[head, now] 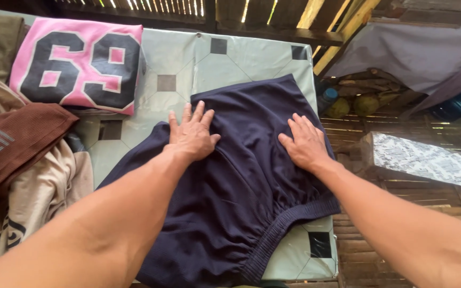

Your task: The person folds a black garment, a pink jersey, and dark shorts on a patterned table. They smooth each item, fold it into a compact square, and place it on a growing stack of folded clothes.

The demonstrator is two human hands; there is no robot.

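Two hands lay flat, fingers spread, gripping nothing: left hand [192, 134] and right hand [306, 143] pressed on dark navy shorts [241, 197] spread beneath them on the tiled table cover [172, 58]. Better smoothing likely meant pushing outward toward the elastic waistband [284, 226], nearer the wrists.

The navy shorts [241, 176] are matt, soft cloth with a ribbed waistband; the table [188, 58] wears glossy, smooth patterned sheeting; the floor [390, 250] is rough wood.

Both forearms bare, no sleeves; left hand [192, 137], right hand [306, 145] ungloved.
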